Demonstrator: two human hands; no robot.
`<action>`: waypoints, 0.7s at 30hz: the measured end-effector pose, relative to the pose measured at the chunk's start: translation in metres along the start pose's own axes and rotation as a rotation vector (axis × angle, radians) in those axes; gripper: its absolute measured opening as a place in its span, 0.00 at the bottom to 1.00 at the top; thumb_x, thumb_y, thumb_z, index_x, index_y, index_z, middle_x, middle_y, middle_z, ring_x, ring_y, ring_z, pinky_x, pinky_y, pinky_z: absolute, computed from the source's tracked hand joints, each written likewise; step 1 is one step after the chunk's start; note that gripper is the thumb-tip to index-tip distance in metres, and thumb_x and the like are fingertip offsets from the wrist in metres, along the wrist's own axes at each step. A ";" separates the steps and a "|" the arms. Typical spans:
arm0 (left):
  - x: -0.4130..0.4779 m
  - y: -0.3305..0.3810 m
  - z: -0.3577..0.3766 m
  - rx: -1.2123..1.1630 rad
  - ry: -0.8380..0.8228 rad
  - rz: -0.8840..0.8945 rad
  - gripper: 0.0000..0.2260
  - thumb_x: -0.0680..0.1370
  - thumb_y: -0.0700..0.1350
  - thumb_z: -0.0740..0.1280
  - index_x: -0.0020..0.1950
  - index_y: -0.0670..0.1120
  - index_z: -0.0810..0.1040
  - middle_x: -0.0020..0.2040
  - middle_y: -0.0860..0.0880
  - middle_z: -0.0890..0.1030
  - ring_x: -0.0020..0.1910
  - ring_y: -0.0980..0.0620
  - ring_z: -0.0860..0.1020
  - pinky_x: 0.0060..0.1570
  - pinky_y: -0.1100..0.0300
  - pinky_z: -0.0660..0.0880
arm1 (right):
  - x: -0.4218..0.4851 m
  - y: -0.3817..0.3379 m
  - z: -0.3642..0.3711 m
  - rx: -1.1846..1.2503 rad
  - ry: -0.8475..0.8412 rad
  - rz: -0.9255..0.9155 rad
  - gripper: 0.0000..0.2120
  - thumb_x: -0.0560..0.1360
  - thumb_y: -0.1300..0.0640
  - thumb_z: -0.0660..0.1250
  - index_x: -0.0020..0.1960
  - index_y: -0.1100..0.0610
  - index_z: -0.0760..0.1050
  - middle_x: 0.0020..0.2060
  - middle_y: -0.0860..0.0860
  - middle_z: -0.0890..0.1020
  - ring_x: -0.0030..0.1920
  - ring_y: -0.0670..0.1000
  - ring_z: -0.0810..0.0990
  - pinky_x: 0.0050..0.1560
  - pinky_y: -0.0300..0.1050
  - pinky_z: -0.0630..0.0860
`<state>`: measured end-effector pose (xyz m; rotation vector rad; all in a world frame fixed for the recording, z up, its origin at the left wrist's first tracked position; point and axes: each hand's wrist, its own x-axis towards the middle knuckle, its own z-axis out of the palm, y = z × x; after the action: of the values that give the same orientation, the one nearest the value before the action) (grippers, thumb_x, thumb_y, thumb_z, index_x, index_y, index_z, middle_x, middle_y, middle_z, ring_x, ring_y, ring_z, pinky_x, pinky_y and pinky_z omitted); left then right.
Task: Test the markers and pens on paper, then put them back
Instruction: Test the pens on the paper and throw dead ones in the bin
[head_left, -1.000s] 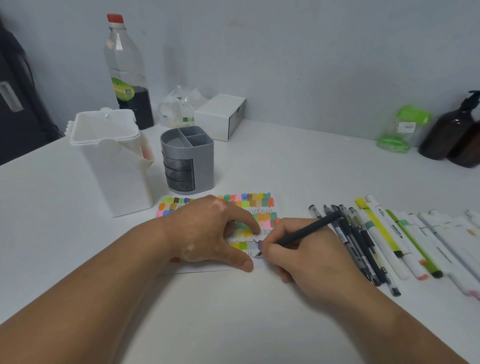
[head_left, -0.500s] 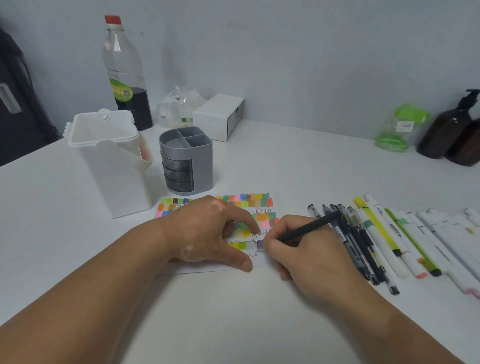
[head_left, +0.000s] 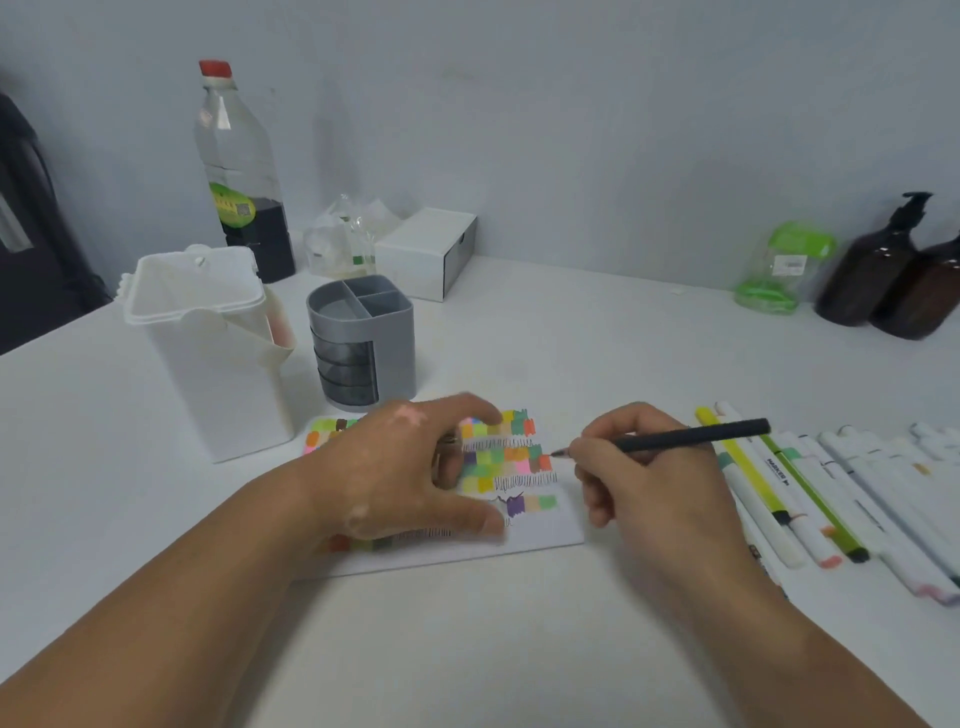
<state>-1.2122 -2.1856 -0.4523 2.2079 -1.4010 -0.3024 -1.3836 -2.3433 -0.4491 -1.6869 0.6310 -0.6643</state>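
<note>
With the left hand spread on the paper and the right hand pinching the black pen, its bare tip could stray and mark the bench.

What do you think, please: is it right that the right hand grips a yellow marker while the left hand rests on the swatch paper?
Not quite. In the head view the right hand grips a black pen, not a yellow marker. The rest stands: the left hand rests on the swatch paper.
</note>
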 end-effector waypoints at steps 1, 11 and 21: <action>0.000 0.000 -0.002 -0.072 0.041 -0.006 0.26 0.67 0.68 0.74 0.60 0.64 0.69 0.43 0.59 0.80 0.35 0.59 0.75 0.35 0.65 0.74 | 0.001 -0.003 -0.002 0.063 0.009 0.001 0.10 0.74 0.63 0.73 0.37 0.53 0.80 0.26 0.54 0.81 0.24 0.49 0.77 0.26 0.37 0.73; 0.003 0.007 0.002 -0.510 0.140 -0.075 0.09 0.79 0.45 0.62 0.55 0.58 0.75 0.37 0.48 0.74 0.36 0.46 0.71 0.38 0.42 0.74 | 0.003 -0.012 -0.009 0.463 -0.084 0.079 0.16 0.76 0.70 0.64 0.36 0.56 0.84 0.32 0.59 0.82 0.29 0.51 0.78 0.27 0.41 0.76; 0.003 0.015 0.001 -0.639 0.238 -0.050 0.06 0.74 0.44 0.76 0.48 0.52 0.83 0.38 0.45 0.84 0.40 0.45 0.84 0.53 0.44 0.81 | 0.007 -0.012 -0.013 0.534 -0.081 0.019 0.06 0.67 0.62 0.68 0.37 0.56 0.83 0.31 0.58 0.80 0.28 0.51 0.77 0.26 0.41 0.73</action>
<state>-1.2228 -2.1936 -0.4451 1.6849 -0.9502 -0.4209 -1.3877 -2.3550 -0.4345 -1.2013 0.3674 -0.6759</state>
